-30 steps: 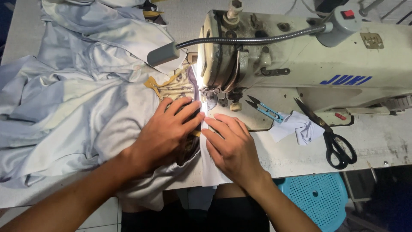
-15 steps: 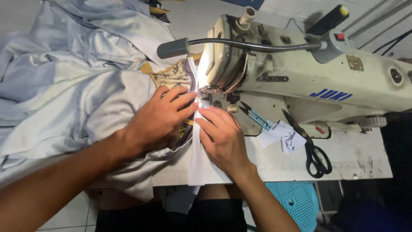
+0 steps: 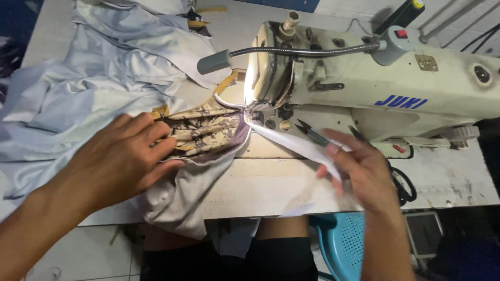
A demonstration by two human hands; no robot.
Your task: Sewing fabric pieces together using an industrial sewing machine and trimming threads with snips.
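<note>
A heap of pale grey-blue fabric covers the left end of the worktop, spilling from the far left corner down to the near edge, where a grey fold hangs over the front. The left hand lies flat on this cloth near the front edge, fingers spread and pointing right toward the machine; it presses down and clasps nothing. Just beyond its fingertips lies a brown patterned piece, touching the grey cloth and running rightward to the needle area.

From under the head of the cream sewing machine, which stands along the far right part of the worktop, a white strip runs out. Its long axis slants from the needle down and to the right, toward the front right edge. The right hand pinches the strip's lower end between thumb and fingers, pulling it taut. A small thread snip lies on the machine bed just behind the strip. Black-handled scissors rest near the right front of the worktop, partly hidden by the right hand. A teal plastic stool shows below the front edge.
</note>
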